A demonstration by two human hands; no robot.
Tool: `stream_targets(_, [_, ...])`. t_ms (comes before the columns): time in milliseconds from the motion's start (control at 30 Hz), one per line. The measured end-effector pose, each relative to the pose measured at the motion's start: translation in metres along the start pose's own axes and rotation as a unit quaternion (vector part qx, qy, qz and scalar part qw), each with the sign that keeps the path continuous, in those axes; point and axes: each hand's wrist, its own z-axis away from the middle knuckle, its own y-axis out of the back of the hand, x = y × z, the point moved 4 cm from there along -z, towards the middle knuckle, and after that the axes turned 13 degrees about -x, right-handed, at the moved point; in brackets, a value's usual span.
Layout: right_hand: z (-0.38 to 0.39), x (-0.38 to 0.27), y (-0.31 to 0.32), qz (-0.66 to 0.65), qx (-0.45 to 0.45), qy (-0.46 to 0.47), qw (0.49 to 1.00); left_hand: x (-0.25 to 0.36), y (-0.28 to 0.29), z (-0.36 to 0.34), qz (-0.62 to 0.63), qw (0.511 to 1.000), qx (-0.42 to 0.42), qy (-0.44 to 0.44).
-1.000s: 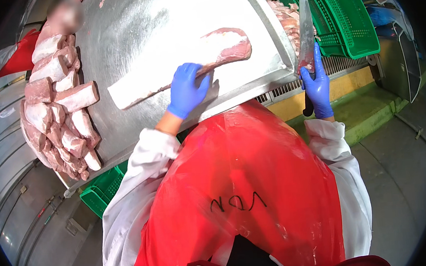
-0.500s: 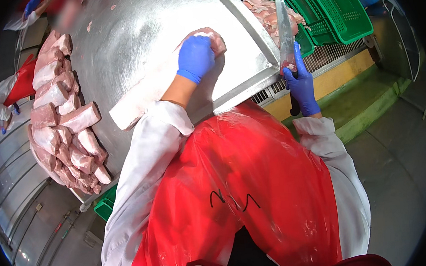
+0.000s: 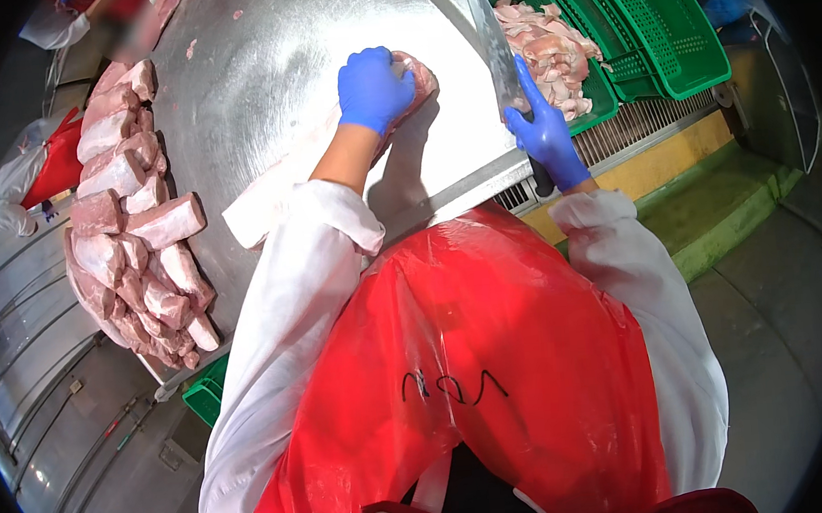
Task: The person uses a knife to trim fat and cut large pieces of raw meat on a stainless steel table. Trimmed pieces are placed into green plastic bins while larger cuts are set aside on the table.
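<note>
A long pale slab of raw meat [image 3: 269,198] lies on the steel table, partly covered by my arm. My blue-gloved left hand [image 3: 375,89] is closed on its far right end, fingers curled and mostly hidden. In my right hand [image 3: 548,140], also gloved in blue, is a large knife [image 3: 491,39]. Its blade points away from me, across the table's raised right rim. The index finger stretches along the blade while the other fingers close around the dark handle.
Piled cuts of meat [image 3: 137,218] line the left side of the steel table [image 3: 237,87]. At the right, one green crate [image 3: 600,100] contains trimmings [image 3: 549,51], beside another green crate [image 3: 671,29]. Co-workers [image 3: 29,183] stand beyond the far left.
My right hand has moved left with the knife, bringing the blade from over the trimmings crate to the table's rim. My left hand stays on the meat, shifted slightly.
</note>
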Motion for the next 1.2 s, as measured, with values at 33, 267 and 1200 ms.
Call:
stream_targets(33, [-0.006,0.0,-0.003,-0.012,0.001,-0.002,1.0,-0.001,-0.006,-0.005,-0.023,0.999,-0.046,0.01])
stream_targets(267, [-0.065,-0.003,-0.02,0.046,0.035,0.02,0.998,-0.008,-0.016,-0.012,-0.008,0.998,-0.05,-0.022])
stream_targets(1200, [-0.033,-0.032,-0.024,0.133,-0.345,-0.08,0.926,-0.043,0.011,0.017,0.118,0.987,0.076,-0.077])
